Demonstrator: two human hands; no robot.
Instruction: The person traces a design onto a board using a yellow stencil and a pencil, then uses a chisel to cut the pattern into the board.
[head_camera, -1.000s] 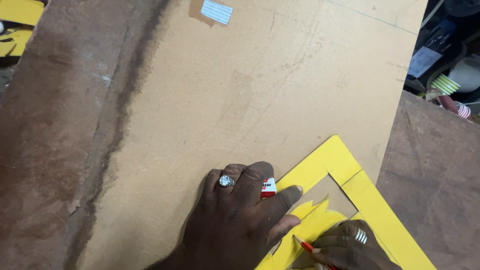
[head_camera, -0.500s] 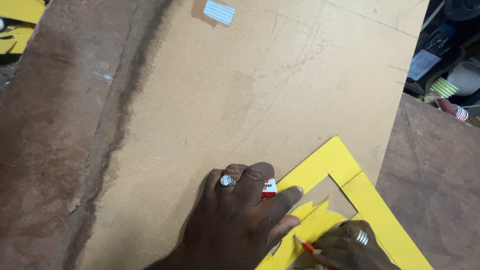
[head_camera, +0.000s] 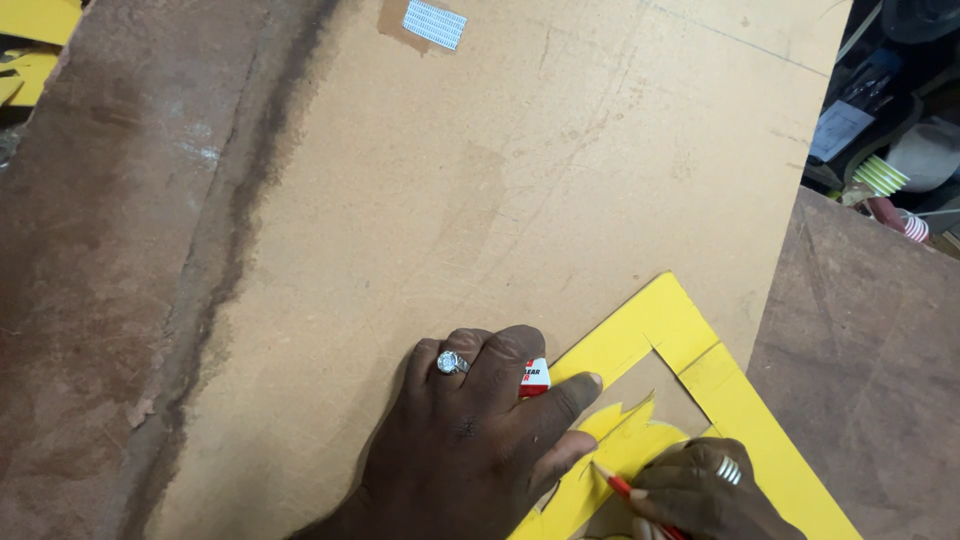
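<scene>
Worn brown table (head_camera: 110, 260), large sheet of tan cardboard (head_camera: 500, 200) laid across it; pale sticker patch (head_camera: 434, 23) near far edge. Clutter of striped cups (head_camera: 880, 175) and dark items off the right side, yellow offcuts (head_camera: 30, 30) at far left.

Left hand (head_camera: 470, 450), ringed, pressed flat on a yellow card frame (head_camera: 700, 360) at the cardboard's near right corner. Small red-and-white object (head_camera: 535, 376) pinned under the fingers; kind unclear. Grip not clenched: palm spread, holding down rather than grasping.

Right hand (head_camera: 700, 495), also ringed, grip closed on a red pencil (head_camera: 612, 480), tip touching a jagged yellow piece (head_camera: 630, 440) inside the frame opening, just beside the left index finger.

Risks, as judged: frame slipping if left-hand pressure eases, giving a skewed line. Pencil tip close to left fingertips, so a likely snag. Jagged piece loose-looking; could shift under the stroke. Frame near cardboard edge; overhang could flex.
</scene>
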